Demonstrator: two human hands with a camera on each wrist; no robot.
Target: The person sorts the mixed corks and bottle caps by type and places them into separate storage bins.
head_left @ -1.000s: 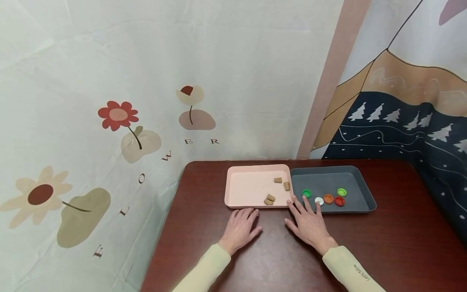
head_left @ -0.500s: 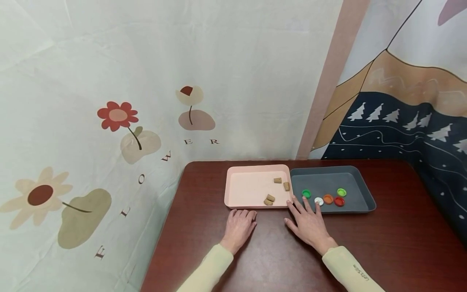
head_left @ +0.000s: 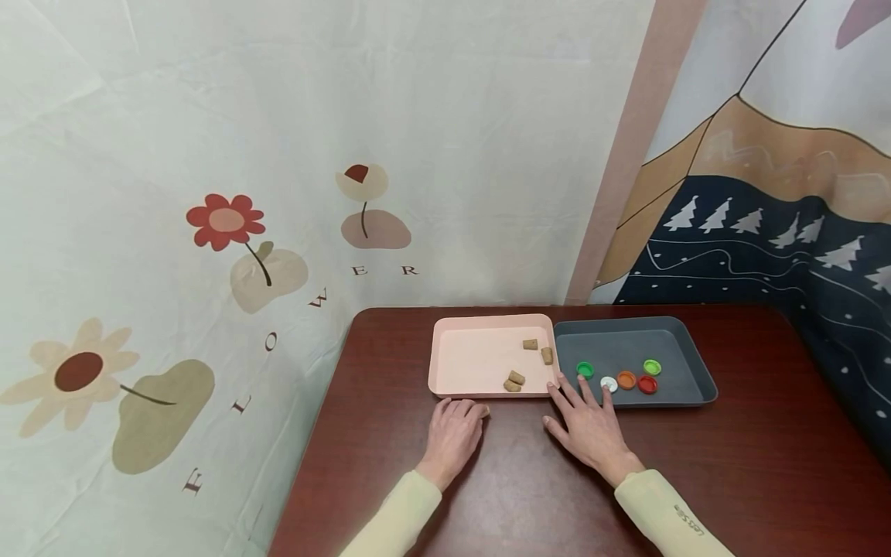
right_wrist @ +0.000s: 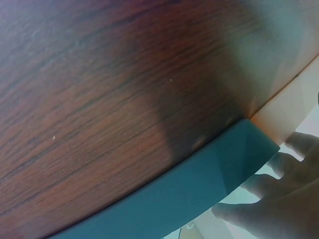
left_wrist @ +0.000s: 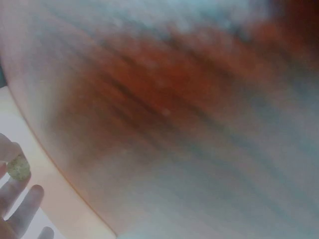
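My left hand is just in front of the pink tray. In the left wrist view it pinches a cork between thumb and finger; only a bit of that cork shows in the head view. More corks lie in the right part of the pink tray. My right hand has its fingers spread over the front rims where the pink and grey trays meet, and holds nothing. Its fingertips are near a white bottle cap and a green bottle cap in the grey tray.
Orange, red and light green caps also lie in the grey tray. The two trays stand side by side on a dark wooden table. Behind it hangs a printed cloth.
My left thumb has drawn in against the fingers, and a bit of cork now shows at the fingertips. My right hand, the trays and their contents look the same.
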